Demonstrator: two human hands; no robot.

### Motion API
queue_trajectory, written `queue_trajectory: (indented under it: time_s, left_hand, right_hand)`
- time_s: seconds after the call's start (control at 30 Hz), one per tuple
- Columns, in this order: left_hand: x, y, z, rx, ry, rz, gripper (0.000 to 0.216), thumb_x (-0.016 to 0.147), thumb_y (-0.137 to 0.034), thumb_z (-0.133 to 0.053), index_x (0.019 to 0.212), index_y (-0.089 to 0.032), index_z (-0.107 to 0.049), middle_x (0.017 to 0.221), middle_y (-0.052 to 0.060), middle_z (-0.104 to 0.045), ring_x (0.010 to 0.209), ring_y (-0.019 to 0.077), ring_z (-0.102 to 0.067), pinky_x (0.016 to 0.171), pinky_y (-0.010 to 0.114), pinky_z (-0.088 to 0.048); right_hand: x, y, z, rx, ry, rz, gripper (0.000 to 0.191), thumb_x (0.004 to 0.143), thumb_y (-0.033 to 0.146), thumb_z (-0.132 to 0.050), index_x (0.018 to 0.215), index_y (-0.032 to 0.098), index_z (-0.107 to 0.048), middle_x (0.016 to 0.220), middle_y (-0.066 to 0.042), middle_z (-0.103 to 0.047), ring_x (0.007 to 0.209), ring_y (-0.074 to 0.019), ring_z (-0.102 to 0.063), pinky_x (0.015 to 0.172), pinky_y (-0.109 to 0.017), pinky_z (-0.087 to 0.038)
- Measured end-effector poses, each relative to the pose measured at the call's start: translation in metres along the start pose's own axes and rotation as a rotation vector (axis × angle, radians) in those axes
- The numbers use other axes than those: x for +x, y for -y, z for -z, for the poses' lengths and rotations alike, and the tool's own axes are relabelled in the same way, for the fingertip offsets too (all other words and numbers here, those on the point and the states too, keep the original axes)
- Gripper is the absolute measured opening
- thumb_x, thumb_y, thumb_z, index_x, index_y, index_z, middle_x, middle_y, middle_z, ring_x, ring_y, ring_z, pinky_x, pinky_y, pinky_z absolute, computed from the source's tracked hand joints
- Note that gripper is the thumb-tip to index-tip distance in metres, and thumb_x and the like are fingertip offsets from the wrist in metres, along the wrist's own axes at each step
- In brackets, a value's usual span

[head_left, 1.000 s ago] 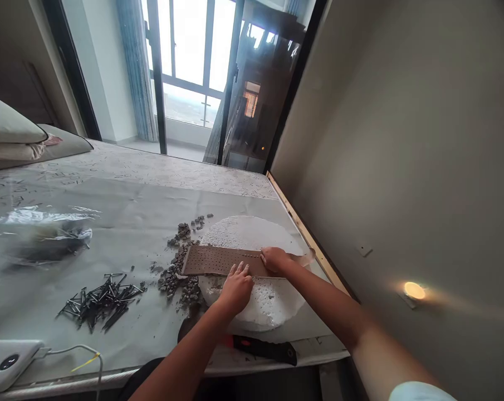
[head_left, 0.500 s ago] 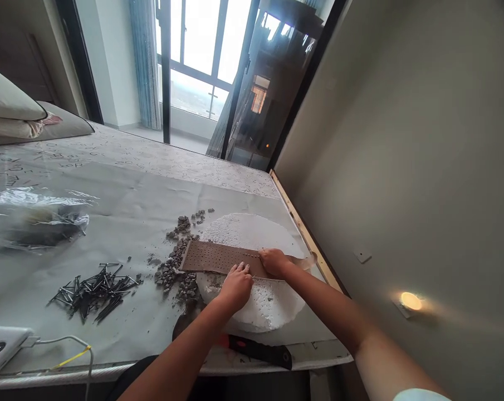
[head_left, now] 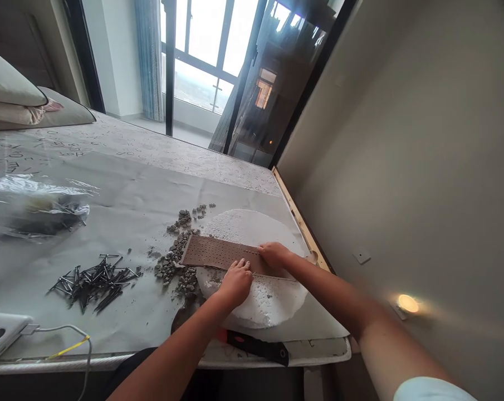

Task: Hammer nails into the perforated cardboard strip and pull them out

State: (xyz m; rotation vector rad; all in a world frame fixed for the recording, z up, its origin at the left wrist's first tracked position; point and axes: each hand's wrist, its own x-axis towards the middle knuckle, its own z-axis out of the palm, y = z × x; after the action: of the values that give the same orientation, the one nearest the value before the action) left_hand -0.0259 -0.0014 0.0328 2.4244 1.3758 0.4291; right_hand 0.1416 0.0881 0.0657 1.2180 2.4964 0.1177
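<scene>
A brown perforated strip (head_left: 212, 252) lies across a white foam disc (head_left: 255, 225). It is dotted with small holes, and a short row of raised points shows near its middle. My left hand (head_left: 237, 282) rests on the strip's near edge, fingers stretched over its surface. Farther right, my right hand (head_left: 273, 255) is closed low over the strip, fingertips by the row of points; what it pinches is hidden. A tool with a black handle (head_left: 258, 346) lies at the near side of the disc, its other end partly behind my left forearm.
Grey crumbled lumps (head_left: 168, 264) lie left of the disc. A heap of dark nails (head_left: 95, 284), a clear plastic bag (head_left: 47, 214) and a white power bank (head_left: 3, 337) with a cable are farther left. A wooden edge (head_left: 295, 211) runs along the wall (head_left: 422, 139).
The camera view has shifted slightly, so the scene sits a little higher. Both hands stay on the strip; the right hand has tilted a little, and the strip lies in the same place.
</scene>
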Motion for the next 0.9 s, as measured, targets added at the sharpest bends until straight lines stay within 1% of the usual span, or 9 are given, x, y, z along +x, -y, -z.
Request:
queue_trajectory:
  time_s: [0.07,0.23,0.4,0.6,0.73,0.8,0.9]
  left_hand:
    - [0.000,0.001,-0.001,0.000,-0.008,-0.006,0.036,0.087,-0.019,-0.038,0.112,-0.009,-0.062,0.128,0.018,-0.051,0.127,0.0275,-0.038,0.106,0.045,-0.026]
    - [0.001,0.002,-0.005,0.006,-0.003,-0.019,0.037,0.087,-0.019,-0.037,0.112,-0.008,-0.062,0.129,0.019,-0.050,0.127,0.0284,-0.038,0.106,0.045,-0.026]
    - [0.002,0.005,-0.010,0.000,-0.037,-0.036,0.035,0.086,-0.018,-0.038,0.109,-0.012,-0.064,0.127,0.017,-0.052,0.126,0.0270,-0.039,0.106,0.044,-0.025]
    - [0.002,0.004,-0.009,0.015,-0.026,-0.040,0.036,0.087,-0.019,-0.037,0.109,-0.010,-0.064,0.128,0.018,-0.051,0.126,0.0279,-0.038,0.105,0.044,-0.024]
    - [0.002,0.004,-0.008,-0.011,-0.022,-0.035,0.036,0.087,-0.020,-0.037,0.109,-0.010,-0.063,0.127,0.019,-0.051,0.126,0.0278,-0.038,0.105,0.044,-0.025]
    - [0.002,0.004,-0.008,-0.012,-0.025,-0.029,0.035,0.086,-0.019,-0.038,0.109,-0.012,-0.064,0.127,0.017,-0.052,0.126,0.0268,-0.039,0.105,0.044,-0.025]
    - [0.001,0.004,-0.007,-0.018,-0.031,-0.031,0.035,0.086,-0.019,-0.038,0.107,-0.012,-0.065,0.126,0.017,-0.053,0.125,0.0267,-0.040,0.105,0.043,-0.025]
  right_hand:
    - [0.001,0.001,0.000,0.015,-0.006,-0.048,0.024,0.086,0.014,-0.041,0.102,0.012,-0.058,0.105,-0.015,-0.064,0.095,-0.0216,-0.060,0.076,-0.027,-0.043]
    - [0.003,0.002,0.000,0.074,0.000,-0.169,0.026,0.089,0.022,-0.039,0.099,0.012,-0.060,0.103,-0.014,-0.065,0.091,-0.0200,-0.061,0.073,-0.024,-0.041]
    - [0.006,0.001,0.001,0.119,0.047,-0.219,0.026,0.087,0.022,-0.043,0.095,0.009,-0.064,0.102,-0.016,-0.066,0.084,-0.0173,-0.061,0.066,-0.021,-0.039]
    - [0.005,0.002,0.007,0.126,0.082,-0.158,0.020,0.084,0.016,-0.047,0.091,0.010,-0.065,0.097,-0.012,-0.068,0.077,-0.0163,-0.061,0.061,-0.020,-0.039]
    - [0.005,0.003,0.012,0.087,0.084,-0.075,0.019,0.082,0.011,-0.049,0.095,0.011,-0.063,0.099,-0.013,-0.067,0.082,-0.0179,-0.061,0.067,-0.022,-0.041]
    - [0.006,0.002,0.013,0.064,0.081,-0.033,0.021,0.083,0.010,-0.047,0.098,0.011,-0.062,0.101,-0.013,-0.066,0.085,-0.0178,-0.061,0.071,-0.022,-0.042]
    - [0.006,0.000,0.011,0.029,0.074,-0.001,0.023,0.083,0.008,-0.045,0.098,0.012,-0.062,0.099,-0.012,-0.066,0.086,-0.0169,-0.061,0.072,-0.022,-0.042]
